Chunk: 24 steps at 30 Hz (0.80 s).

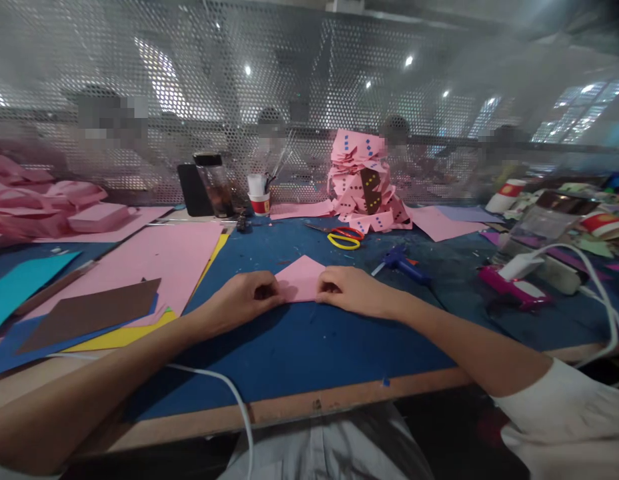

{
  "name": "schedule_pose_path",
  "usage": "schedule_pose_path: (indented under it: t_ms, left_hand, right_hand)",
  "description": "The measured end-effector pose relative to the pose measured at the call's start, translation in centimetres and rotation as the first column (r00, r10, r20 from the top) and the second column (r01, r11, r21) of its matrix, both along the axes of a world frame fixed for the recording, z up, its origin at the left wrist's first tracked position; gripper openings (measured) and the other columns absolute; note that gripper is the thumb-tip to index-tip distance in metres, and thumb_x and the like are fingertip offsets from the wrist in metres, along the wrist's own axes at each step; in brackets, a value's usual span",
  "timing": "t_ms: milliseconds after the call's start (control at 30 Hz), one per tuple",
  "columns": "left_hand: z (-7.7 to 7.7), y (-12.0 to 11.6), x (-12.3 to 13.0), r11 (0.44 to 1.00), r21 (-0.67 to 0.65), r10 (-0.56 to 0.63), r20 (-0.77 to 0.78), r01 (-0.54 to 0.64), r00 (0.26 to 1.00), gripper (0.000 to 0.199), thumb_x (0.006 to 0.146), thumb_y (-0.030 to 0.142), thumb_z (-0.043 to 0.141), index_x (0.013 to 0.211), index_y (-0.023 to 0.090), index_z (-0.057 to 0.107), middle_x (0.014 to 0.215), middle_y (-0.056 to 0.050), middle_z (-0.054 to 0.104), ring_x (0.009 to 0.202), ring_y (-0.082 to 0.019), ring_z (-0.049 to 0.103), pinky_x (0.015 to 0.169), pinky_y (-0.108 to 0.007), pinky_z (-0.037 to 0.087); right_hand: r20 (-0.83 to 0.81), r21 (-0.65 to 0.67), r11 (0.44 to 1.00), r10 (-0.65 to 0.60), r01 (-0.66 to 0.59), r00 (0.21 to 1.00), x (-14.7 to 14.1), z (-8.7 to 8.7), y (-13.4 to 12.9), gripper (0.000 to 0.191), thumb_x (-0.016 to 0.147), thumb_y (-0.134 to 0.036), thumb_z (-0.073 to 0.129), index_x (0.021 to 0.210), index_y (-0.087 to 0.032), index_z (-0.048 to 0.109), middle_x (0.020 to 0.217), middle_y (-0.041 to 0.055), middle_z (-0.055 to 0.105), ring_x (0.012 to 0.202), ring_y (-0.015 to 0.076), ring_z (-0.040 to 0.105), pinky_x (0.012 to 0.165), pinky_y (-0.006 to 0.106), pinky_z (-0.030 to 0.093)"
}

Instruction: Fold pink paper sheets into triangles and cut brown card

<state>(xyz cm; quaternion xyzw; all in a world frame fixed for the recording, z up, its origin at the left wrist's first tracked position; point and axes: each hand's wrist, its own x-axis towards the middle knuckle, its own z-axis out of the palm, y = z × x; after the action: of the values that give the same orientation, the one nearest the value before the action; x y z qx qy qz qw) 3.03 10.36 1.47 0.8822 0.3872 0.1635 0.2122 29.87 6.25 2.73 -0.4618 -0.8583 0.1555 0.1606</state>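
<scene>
A pink sheet of paper (pixel 302 277) with a pointed top and a straight lower edge lies on the blue mat (pixel 309 347) in front of me. It looks folded. My left hand (pixel 252 292) pinches its left corner between thumb and curled fingers. At the opposite corner, my right hand (pixel 347 290) has its fingers closed on the paper in the same way. The fingertips partly cover both corners. Beyond the right hand lie a blue glue gun (pixel 402 263) and scissors (pixel 345 237) with red and yellow handles.
Pink paper pieces with blue dots (pixel 362 183) are piled at the back. Coloured sheets (pixel 94 313) overlap on the left. A tumbler (pixel 214 187) and paper cup (pixel 260 200) stand by the perforated screen (pixel 299 80). A pink-and-white device (pixel 514 287) with a white cable sits right.
</scene>
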Motion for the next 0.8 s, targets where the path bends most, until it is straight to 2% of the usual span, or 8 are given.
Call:
schedule_pose_path:
  t_ms: [133, 433, 800]
  left_hand:
    - [0.25, -0.24, 0.23, 1.000, 0.022, 0.022, -0.013, -0.022, 1.000, 0.036, 0.090, 0.052, 0.055, 0.081, 0.018, 0.064, 0.073, -0.001, 0.062, 0.066, -0.016, 0.054, 0.061, -0.026, 0.037]
    - [0.14, -0.25, 0.67, 0.996, 0.063, 0.058, -0.047, -0.055, 0.997, 0.039, 0.089, 0.053, 0.054, 0.078, 0.018, 0.063, 0.069, 0.000, 0.062, 0.063, -0.015, 0.053, 0.059, -0.026, 0.035]
    - [0.14, -0.16, 0.66, 0.998, 0.007, 0.060, -0.008, -0.060, 0.998, 0.032, 0.088, 0.050, 0.059, 0.082, 0.019, 0.063, 0.071, 0.001, 0.062, 0.066, -0.015, 0.056, 0.060, -0.025, 0.036]
  right_hand:
    - [-0.041, -0.011, 1.000, -0.027, 0.027, 0.999, -0.14, -0.46, 0.13, 0.015, 0.090, -0.032, 0.064, 0.088, -0.017, 0.067, 0.092, 0.0038, 0.068, 0.078, 0.0139, 0.058, 0.067, 0.024, 0.038]
    - [-0.053, 0.009, 0.997, -0.078, 0.079, 0.996, -0.49, -0.79, -0.35, 0.014, 0.090, -0.031, 0.062, 0.086, -0.018, 0.065, 0.089, 0.0024, 0.068, 0.076, 0.0131, 0.057, 0.065, 0.025, 0.036]
    - [-0.050, 0.000, 0.988, -0.154, 0.155, 0.987, -0.72, -0.99, -0.29, 0.013, 0.088, -0.032, 0.066, 0.085, -0.020, 0.065, 0.085, -0.0002, 0.068, 0.075, 0.0124, 0.059, 0.064, 0.024, 0.035]
